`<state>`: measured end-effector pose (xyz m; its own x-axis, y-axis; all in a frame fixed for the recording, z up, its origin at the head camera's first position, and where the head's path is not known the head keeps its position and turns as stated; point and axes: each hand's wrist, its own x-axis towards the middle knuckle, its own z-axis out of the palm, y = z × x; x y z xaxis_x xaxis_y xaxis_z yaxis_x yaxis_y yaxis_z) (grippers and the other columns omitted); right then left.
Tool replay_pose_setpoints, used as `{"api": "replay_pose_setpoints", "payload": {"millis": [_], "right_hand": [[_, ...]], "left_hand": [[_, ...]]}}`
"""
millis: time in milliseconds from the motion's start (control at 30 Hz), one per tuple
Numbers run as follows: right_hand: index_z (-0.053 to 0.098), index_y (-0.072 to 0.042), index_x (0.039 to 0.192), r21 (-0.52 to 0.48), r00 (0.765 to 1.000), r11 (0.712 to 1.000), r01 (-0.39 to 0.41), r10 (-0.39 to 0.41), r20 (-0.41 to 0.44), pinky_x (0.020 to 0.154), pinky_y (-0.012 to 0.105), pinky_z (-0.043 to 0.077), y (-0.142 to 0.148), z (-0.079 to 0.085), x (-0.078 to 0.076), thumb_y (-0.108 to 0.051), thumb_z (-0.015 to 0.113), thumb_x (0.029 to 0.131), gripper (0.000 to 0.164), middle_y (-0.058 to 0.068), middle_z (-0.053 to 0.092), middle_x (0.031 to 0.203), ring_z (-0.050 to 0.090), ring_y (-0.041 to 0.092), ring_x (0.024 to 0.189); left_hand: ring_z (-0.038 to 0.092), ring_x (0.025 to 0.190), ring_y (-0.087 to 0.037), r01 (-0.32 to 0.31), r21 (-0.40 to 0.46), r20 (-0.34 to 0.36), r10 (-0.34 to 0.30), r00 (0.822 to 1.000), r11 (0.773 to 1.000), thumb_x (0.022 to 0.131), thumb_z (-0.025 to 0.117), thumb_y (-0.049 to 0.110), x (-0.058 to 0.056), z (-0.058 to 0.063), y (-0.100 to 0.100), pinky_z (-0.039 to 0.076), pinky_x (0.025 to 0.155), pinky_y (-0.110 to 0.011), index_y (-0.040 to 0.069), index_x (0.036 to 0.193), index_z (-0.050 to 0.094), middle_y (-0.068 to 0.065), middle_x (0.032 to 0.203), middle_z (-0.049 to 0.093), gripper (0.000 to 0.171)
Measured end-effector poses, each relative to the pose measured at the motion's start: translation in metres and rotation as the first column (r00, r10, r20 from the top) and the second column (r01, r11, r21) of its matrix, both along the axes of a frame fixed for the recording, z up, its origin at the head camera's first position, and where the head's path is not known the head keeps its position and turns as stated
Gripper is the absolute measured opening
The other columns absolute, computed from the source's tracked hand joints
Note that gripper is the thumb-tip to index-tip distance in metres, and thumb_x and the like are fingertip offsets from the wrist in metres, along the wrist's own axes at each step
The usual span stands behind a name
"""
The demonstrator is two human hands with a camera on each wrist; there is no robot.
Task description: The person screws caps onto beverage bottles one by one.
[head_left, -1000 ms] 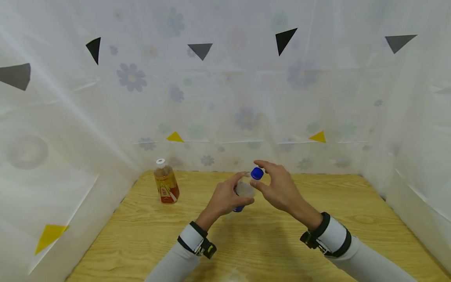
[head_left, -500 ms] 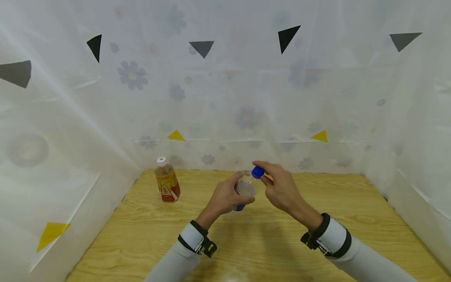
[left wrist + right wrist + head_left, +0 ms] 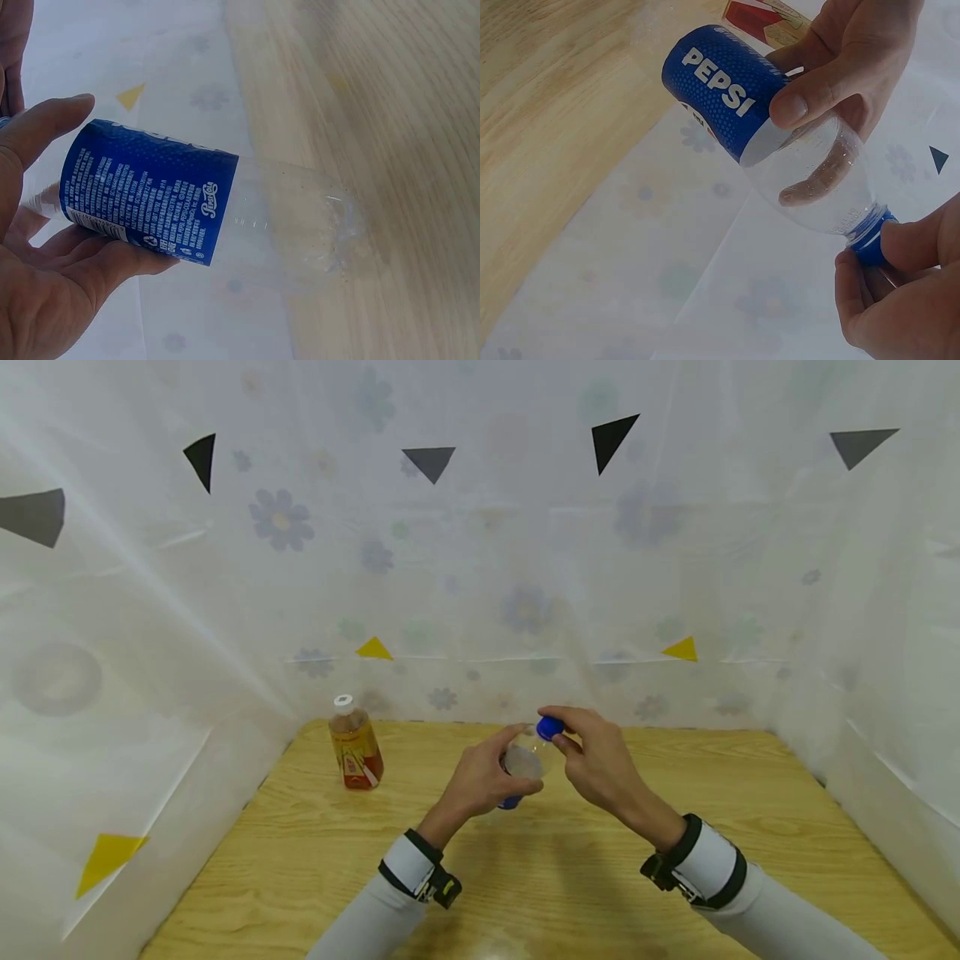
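Observation:
My left hand (image 3: 480,781) grips a clear plastic Pepsi bottle (image 3: 802,172) around its upper body, just at the top of the blue label (image 3: 150,187). The bottle looks empty and is held tilted above the table, its neck toward my right hand. My right hand (image 3: 603,764) pinches the blue cap (image 3: 550,727) between thumb and fingers. In the right wrist view the cap (image 3: 871,241) sits on the bottle's neck. Both wrists carry a strapped camera.
On the left of the wooden table (image 3: 300,877) stands a bottle of reddish-brown drink (image 3: 356,747) with a white cap. A pale flowered plastic sheet (image 3: 480,568) hangs behind the table and along both sides.
My right hand has brought the blue cap from beside the bottle onto its neck, and the thumb and fingers have shifted around it. The left hand stays in place.

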<state>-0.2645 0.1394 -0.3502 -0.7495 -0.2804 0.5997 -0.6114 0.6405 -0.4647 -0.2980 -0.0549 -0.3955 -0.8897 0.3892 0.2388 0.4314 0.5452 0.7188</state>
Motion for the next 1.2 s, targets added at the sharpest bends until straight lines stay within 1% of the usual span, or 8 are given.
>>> {"api": "replay_pose_setpoints", "payload": {"millis": [167, 333, 500, 633, 733, 900, 1200], "right_hand": [[0.063, 0.002, 0.132, -0.003, 1.000, 1.000, 0.001, -0.001, -0.006, 0.088, 0.051, 0.057, 0.000, 0.000, 0.000, 0.005, 0.059, 0.097, 0.035, 0.021, 0.067, 0.126, 0.066, 0.038, 0.113], [0.064, 0.002, 0.131, -0.009, 1.000, 1.000, 0.009, -0.009, -0.008, 0.087, 0.049, 0.057, 0.000, -0.001, 0.000, 0.002, 0.062, 0.097, 0.034, 0.020, 0.068, 0.123, 0.068, 0.036, 0.110], [0.066, 0.003, 0.126, -0.027, 1.000, 0.999, 0.019, -0.019, -0.021, 0.083, 0.049, 0.057, 0.000, -0.002, -0.001, -0.002, 0.066, 0.096, 0.031, 0.018, 0.069, 0.113, 0.069, 0.032, 0.099], [0.069, 0.001, 0.119, -0.034, 0.998, 0.999, 0.038, -0.040, -0.048, 0.079, 0.046, 0.057, -0.001, -0.004, -0.002, -0.006, 0.070, 0.094, 0.026, 0.014, 0.070, 0.104, 0.066, 0.025, 0.089], [0.070, -0.001, 0.114, -0.045, 0.996, 0.998, 0.053, -0.056, -0.067, 0.077, 0.043, 0.055, -0.001, -0.006, -0.003, -0.009, 0.073, 0.093, 0.023, 0.012, 0.070, 0.101, 0.065, 0.022, 0.086], [0.070, -0.001, 0.113, -0.082, 0.995, 0.994, 0.069, -0.075, -0.072, 0.077, 0.042, 0.055, 0.000, -0.010, -0.004, -0.013, 0.076, 0.091, 0.025, 0.010, 0.070, 0.098, 0.066, 0.021, 0.085], [0.069, -0.003, 0.107, -0.118, 0.994, 0.991, 0.069, -0.078, -0.070, 0.077, 0.042, 0.056, 0.001, -0.013, -0.007, -0.019, 0.078, 0.090, 0.024, 0.007, 0.070, 0.095, 0.067, 0.019, 0.083]], "left_hand": [[0.070, 0.097, -0.027, -0.002, -0.002, -0.006, 0.002, 1.000, 1.000, 0.083, 0.083, 0.038, 0.000, 0.000, 0.000, 0.057, 0.071, -0.037, 0.020, 0.152, 0.047, -0.015, 0.116, 0.071, 0.080], [0.070, 0.097, -0.025, -0.002, -0.003, -0.006, 0.002, 1.000, 1.000, 0.083, 0.083, 0.040, 0.001, 0.000, 0.000, 0.057, 0.071, -0.037, 0.021, 0.151, 0.048, -0.014, 0.115, 0.071, 0.079], [0.070, 0.097, -0.026, 0.002, 0.003, -0.014, -0.002, 1.000, 1.000, 0.083, 0.083, 0.039, 0.001, -0.001, -0.001, 0.057, 0.072, -0.038, 0.020, 0.151, 0.048, -0.015, 0.116, 0.071, 0.079], [0.070, 0.098, -0.026, -0.003, -0.002, -0.008, 0.003, 1.000, 1.000, 0.083, 0.082, 0.040, 0.002, -0.001, -0.001, 0.057, 0.073, -0.037, 0.023, 0.152, 0.047, -0.014, 0.118, 0.071, 0.079], [0.070, 0.097, -0.025, -0.007, -0.006, -0.007, 0.007, 1.000, 1.000, 0.084, 0.082, 0.040, 0.002, -0.001, -0.001, 0.056, 0.072, -0.036, 0.025, 0.152, 0.047, -0.012, 0.117, 0.071, 0.079], [0.070, 0.095, -0.023, -0.009, 0.000, -0.003, 0.009, 1.000, 1.000, 0.084, 0.083, 0.039, 0.002, -0.002, 0.000, 0.056, 0.070, -0.033, 0.026, 0.152, 0.046, -0.011, 0.116, 0.071, 0.079], [0.070, 0.097, -0.025, -0.003, 0.011, 0.006, 0.003, 1.000, 1.000, 0.084, 0.083, 0.038, 0.002, -0.002, 0.000, 0.056, 0.071, -0.036, 0.024, 0.152, 0.046, -0.013, 0.117, 0.071, 0.079]]}}
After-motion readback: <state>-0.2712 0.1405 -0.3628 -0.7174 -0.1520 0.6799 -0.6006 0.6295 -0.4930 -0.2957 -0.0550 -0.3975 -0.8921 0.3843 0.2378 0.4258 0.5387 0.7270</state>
